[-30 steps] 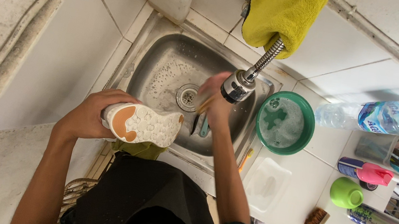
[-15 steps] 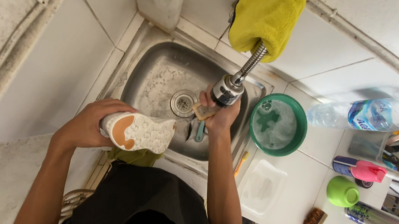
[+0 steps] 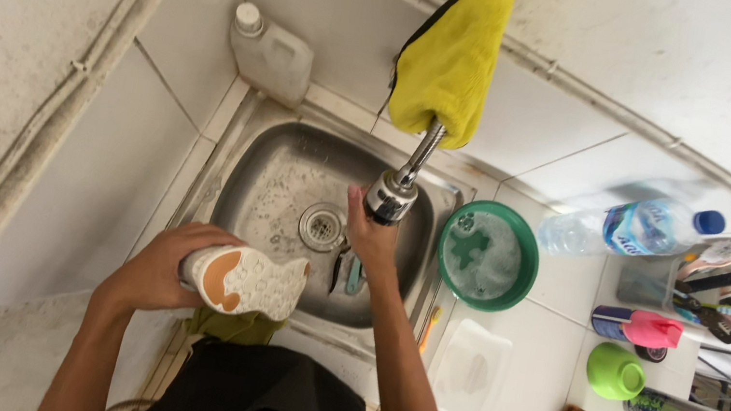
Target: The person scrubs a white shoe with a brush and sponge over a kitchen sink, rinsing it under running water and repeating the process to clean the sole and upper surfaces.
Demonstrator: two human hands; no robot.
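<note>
Shoe: white sneaker, sole up, orange patch at the heel; held over the sink's near rim, toward its near-left corner.
Left hand: fingers wrapped round the heel end, closed on the shoe.
Handling: judged light, the sole stiff and rubbery, the upper softer; likely wet and slippery here. The heel, as gripped now, looks the firmest hold; the waist of the sole is a second choice.
Long axis: roughly level, running along the near rim; heel to the left, toe to the right, toward the other forearm.
Cloth: olive green, draped at the near rim just under the shoe.
Right hand: raised over the basin, fingers up against the faucet head; whether it grips or merely touches cannot be told.
Sink: steel basin, drain at centre.
Green bowl: just past the sink's right rim.
Yellow cloth: hung over the faucet base at the far rim.
</note>
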